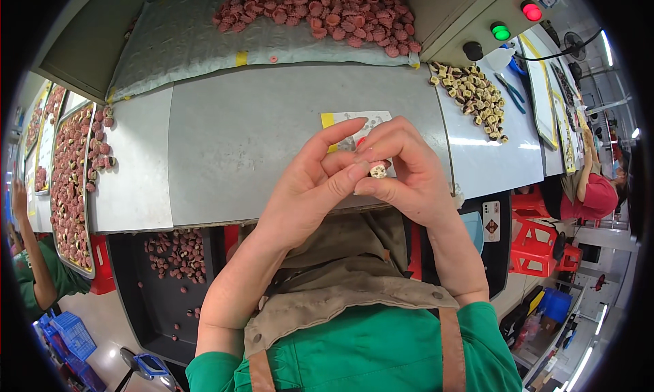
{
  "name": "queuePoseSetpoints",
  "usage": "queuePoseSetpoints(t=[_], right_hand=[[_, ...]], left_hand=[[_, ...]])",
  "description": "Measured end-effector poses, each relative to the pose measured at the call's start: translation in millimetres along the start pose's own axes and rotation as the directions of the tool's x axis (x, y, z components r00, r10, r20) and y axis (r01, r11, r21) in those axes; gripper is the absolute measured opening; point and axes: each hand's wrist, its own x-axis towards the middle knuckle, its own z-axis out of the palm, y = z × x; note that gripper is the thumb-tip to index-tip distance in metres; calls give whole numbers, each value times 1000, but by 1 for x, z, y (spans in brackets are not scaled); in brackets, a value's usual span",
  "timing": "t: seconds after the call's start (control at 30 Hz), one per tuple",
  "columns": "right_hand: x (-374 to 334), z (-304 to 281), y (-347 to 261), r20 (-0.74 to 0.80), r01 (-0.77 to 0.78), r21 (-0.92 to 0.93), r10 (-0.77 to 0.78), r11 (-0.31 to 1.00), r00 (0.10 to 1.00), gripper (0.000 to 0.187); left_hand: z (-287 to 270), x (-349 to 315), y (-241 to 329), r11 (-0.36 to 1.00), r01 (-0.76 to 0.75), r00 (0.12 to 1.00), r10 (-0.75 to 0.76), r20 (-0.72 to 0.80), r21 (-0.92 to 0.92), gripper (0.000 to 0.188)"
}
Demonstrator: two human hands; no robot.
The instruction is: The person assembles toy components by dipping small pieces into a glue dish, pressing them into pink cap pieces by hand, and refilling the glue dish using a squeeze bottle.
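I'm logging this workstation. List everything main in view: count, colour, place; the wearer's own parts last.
Table: one, grey, centre
Cloth: one, grey-green, top
Shells: uncounted heap, pink, on the cloth
Small piece: one, pink and cream, held, centre
Cubes: many, cream and brown, table's right
Pliers: one, blue, beside the cubes
Lights: two, red and green, upper right
Filled tray: one, silver-rimmed, left
Floor-side tray: one, black, below the table, left
Stools: several, red, mostly right
Co-workers: at least two, green and red clothing, left and right edges
Left hand: one, bare, at the small piece
Right hand: one, bare, likewise
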Motion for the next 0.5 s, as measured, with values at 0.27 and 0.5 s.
queuePoseSetpoints(t=[0.27,0.5], right_hand=[[1,-11,-20,71,159,-482,-143,862,987,45],[-32,-128,4,-485,-342,-730,-98,591,869,21]], left_hand=[[4,-11,17,969,-17,988,54,-144,245,44],[-108,-38,93,-296,224,767,641,19,929,18]])
